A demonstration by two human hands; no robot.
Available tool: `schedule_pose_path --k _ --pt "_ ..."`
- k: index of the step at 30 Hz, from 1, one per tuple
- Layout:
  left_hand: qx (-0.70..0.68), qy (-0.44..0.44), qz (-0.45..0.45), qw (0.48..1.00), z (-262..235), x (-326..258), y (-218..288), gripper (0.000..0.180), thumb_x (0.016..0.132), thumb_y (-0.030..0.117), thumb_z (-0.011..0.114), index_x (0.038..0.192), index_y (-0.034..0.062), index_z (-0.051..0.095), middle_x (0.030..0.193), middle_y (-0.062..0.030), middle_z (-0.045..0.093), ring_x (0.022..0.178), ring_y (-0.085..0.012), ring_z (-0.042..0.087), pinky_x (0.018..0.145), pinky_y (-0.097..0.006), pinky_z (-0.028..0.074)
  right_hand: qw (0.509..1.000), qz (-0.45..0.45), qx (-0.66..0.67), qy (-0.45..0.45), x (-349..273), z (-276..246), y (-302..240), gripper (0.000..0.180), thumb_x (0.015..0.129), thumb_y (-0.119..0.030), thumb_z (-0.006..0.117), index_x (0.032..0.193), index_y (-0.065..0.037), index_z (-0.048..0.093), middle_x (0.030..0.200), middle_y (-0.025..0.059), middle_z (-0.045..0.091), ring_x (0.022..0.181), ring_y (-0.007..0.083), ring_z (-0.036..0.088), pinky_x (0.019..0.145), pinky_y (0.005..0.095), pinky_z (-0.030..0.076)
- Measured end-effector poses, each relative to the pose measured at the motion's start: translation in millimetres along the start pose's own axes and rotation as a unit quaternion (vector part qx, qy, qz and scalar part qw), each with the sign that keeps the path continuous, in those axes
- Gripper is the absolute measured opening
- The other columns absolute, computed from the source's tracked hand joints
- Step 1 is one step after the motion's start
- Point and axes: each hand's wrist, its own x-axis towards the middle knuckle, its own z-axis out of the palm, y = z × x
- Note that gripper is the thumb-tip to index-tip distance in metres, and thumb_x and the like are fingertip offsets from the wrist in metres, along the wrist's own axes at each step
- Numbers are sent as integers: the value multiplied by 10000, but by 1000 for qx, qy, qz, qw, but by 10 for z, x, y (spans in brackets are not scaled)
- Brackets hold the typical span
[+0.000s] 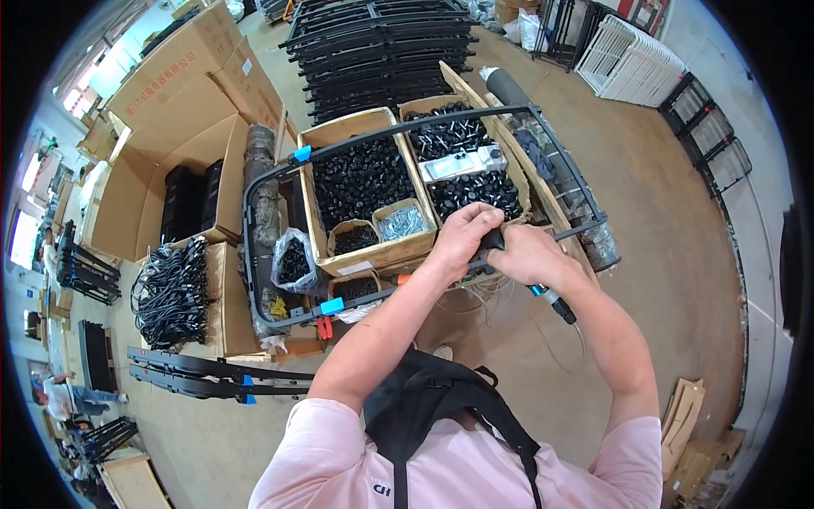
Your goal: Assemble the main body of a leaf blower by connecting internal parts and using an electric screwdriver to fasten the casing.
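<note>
A black tubular frame (365, 141) with rounded corners and blue tape lies across the cardboard boxes in front of me. At its near right side my two hands meet. My right hand (527, 253) is closed round a corded power screwdriver (556, 304), whose black end with a blue ring sticks out below the wrist. My left hand (466, 237) is closed, its thumb and fingers pressed together by the near rail; what it holds is hidden. A dark rounded piece (493, 241) shows between the hands; I cannot tell whether it is part of the screwdriver.
Open boxes of black knobs (360, 182) and bolts (462, 131) stand under the frame, with a small tray of silver screws (401, 223). Bundled black cables (172, 293) and a large carton (119, 204) are at left. Stacked black frames (381, 51) stand behind.
</note>
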Motion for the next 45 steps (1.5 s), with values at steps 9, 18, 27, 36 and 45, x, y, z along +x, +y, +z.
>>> schedule_pose_path --k 9,18,27,36,45 --pt "13 -28 18 999 -27 -33 -118 200 1007 243 692 1047 47 691 942 11 660 865 -83 582 791 -272 487 1000 5 21 9 -38 123 38 478 907 -389 638 1044 63 709 981 298 734 956 447 721 892 525 554" --pt "16 -21 -8 1000 -56 -66 -175 183 1012 230 696 1060 53 687 958 17 644 889 -79 567 808 -268 477 999 2 48 1 -111 137 1 468 937 -355 596 1164 50 653 996 297 732 976 466 706 895 546 542" --pt "42 0 16 999 -209 -164 -250 157 1007 220 691 1078 79 691 991 27 657 938 -81 586 853 -278 504 998 -25 54 9 2 253 -38 534 901 -392 608 1210 42 651 1060 321 718 1034 481 691 921 546 541" --pt "69 -11 79 994 -75 -125 -424 188 1016 264 690 1037 77 684 928 54 616 879 -56 528 793 -273 482 987 -39 153 -35 175 449 267 220 729 -158 672 789 51 698 725 125 713 670 207 705 627 374 550" --pt "54 -6 74 996 -69 -144 -292 216 1013 250 668 1062 42 701 984 13 671 949 -79 576 871 -285 494 976 -7 204 -76 182 346 145 193 660 -161 705 751 8 694 704 75 681 638 191 636 597 358 477"
